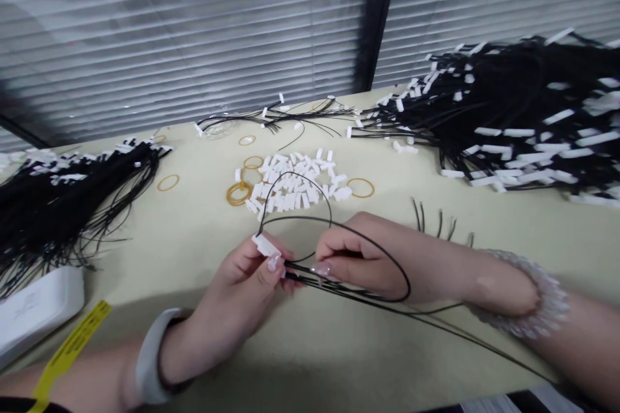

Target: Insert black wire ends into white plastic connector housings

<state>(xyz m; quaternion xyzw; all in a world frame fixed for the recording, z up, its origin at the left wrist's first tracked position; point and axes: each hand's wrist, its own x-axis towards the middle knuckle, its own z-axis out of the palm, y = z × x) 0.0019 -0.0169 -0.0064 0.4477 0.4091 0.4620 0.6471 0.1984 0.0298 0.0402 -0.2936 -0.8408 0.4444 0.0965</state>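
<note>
My left hand (247, 284) pinches a white plastic connector (266, 246) between thumb and fingers, with several thin black wires (349, 290) running out of it to the right. A wire loops up from the connector's far end and curves back over my right hand (368, 255). That hand is closed around the wires a short way right of the connector, thumb against forefinger. Loose wire ends (440, 222) stick out beyond my right wrist. Just past both hands lies a heap of small white connectors (295, 184).
Bundles of black wires with white connectors lie at the left (77, 200) and right (508, 116). Yellow rubber bands (238, 193) lie beside the heap. A white device (43, 310) sits at lower left. Blinds (194, 32) stand behind the table (203, 219).
</note>
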